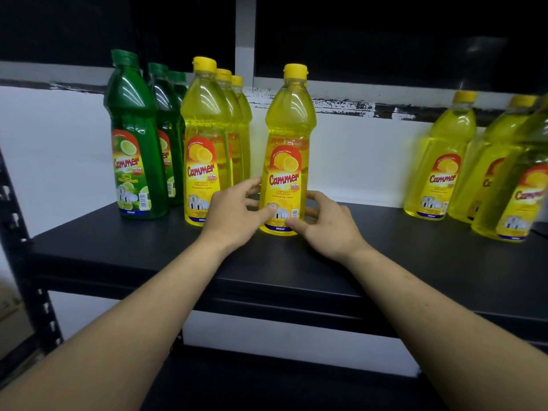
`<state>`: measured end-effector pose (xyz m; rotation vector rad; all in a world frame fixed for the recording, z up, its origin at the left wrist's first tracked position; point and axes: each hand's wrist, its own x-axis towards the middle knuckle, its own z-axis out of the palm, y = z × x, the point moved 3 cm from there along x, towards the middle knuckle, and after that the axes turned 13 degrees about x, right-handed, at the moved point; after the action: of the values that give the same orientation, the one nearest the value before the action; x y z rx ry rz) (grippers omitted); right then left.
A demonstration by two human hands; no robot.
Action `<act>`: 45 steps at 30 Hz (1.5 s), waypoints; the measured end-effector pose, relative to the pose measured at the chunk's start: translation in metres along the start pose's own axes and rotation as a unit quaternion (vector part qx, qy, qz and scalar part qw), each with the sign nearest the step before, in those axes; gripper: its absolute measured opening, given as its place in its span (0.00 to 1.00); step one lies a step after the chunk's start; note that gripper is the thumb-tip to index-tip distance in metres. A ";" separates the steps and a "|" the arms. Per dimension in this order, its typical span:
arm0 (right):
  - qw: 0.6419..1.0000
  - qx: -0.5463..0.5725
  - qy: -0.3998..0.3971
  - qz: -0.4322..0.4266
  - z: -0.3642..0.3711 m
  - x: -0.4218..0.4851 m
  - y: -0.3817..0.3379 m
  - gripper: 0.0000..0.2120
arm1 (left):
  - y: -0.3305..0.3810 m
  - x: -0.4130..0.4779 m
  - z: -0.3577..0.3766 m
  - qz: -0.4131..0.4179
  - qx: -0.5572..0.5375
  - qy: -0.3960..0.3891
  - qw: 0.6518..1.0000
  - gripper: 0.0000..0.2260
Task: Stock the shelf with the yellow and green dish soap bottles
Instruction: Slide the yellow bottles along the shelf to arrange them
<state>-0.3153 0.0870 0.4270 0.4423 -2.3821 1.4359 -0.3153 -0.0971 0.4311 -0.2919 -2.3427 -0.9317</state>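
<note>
A yellow lemon dish soap bottle [287, 149] stands upright in the middle of the black shelf [385, 250]. My left hand [237, 215] and my right hand [324, 223] hold its base from either side, thumbs on the label and fingers curled round it. To the left a row of three yellow bottles [207, 137] runs front to back. Further left stands a row of three green lime bottles [135, 134]. At the right edge a loose group of three yellow bottles [444, 161] stands on the same shelf.
A white wall panel [355, 149] backs the shelf. A black perforated upright [17, 232] frames the left side. A lower black shelf [267, 381] lies beneath. Bare shelf surface lies between the held bottle and the right-hand group.
</note>
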 end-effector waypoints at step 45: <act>0.976 0.049 0.196 0.082 -0.175 -0.030 0.073 0.09 | 0.128 -0.003 0.116 0.205 0.253 -0.205 0.923 0.20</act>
<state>-0.2988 0.2785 0.4339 -0.0219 -2.0747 1.5488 -0.3135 0.0758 0.4328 -0.7814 -2.6398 -0.0485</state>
